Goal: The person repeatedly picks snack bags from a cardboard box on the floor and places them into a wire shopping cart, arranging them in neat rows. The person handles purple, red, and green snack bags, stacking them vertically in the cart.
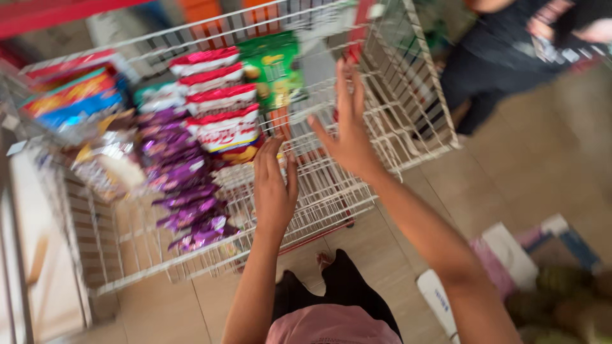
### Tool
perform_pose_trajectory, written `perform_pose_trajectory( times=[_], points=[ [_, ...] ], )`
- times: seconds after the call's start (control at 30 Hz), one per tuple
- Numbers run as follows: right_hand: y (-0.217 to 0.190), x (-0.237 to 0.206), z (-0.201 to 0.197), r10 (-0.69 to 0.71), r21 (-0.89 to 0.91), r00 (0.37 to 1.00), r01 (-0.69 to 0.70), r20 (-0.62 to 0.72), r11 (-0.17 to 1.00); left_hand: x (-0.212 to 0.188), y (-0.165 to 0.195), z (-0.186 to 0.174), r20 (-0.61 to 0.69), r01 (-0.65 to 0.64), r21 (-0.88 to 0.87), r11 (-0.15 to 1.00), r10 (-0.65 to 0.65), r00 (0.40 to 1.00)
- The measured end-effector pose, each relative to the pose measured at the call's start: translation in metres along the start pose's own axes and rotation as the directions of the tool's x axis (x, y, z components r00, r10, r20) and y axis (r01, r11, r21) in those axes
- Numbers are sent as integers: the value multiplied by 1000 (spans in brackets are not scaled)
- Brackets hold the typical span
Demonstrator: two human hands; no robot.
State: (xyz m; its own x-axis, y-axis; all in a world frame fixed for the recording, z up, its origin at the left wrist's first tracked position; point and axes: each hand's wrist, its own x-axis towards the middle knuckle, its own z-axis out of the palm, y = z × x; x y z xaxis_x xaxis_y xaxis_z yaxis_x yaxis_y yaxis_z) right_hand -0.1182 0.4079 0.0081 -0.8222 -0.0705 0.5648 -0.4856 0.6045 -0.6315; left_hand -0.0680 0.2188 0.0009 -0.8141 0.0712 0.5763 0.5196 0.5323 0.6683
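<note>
The wire basket [408, 127] holds purple packs [182, 185] at 9 o'clock, red-and-white packs [220, 105] and a green bag [274, 67] at 12. Left hand [274, 188] and right hand [347, 124] hover above it, fingers spread, holding nothing. Boxes [510, 255] lie on the floor at 4.

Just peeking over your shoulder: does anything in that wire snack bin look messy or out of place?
Nothing stands out. The purple packets and red-and-white packets stand in rows in the wire bin. Both hands, left and right, are open and empty.

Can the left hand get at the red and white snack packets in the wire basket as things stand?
Probably yes. The left hand is open and empty, just beside the red and white snack packets, and nothing lies between them in the open-topped wire basket.
</note>
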Motion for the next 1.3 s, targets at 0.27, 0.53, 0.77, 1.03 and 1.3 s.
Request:
perform_pose_trajectory(
  times=[0.27, 0.53, 0.77, 1.03, 1.3],
  points=[
    [-88, -140, -13, 259, -84, 879, -317, -401, 945, -44, 36, -9, 187, -162, -181, 970, 196, 963],
    [-145, -333, -6, 463, 50, 319, -778, -827, 626, -179, 76, 36, 505, -253, -532, 808, 543, 671],
    [-225, -498, 19, 341, 126, -5, -934, -940, 334, -360, 127, 42, 546, -191, -803, 565, 825, 146],
    [-308, -661, 62, 183, 415, -398, -907, -899, 67, -547, 152, 15, 391, 10, -909, 416, 864, -317],
    [-371, -813, 167, 172, 611, -595, -789, -785, 60, -685, 121, -6, 323, -15, -911, 412, 691, -647]
  ],
)
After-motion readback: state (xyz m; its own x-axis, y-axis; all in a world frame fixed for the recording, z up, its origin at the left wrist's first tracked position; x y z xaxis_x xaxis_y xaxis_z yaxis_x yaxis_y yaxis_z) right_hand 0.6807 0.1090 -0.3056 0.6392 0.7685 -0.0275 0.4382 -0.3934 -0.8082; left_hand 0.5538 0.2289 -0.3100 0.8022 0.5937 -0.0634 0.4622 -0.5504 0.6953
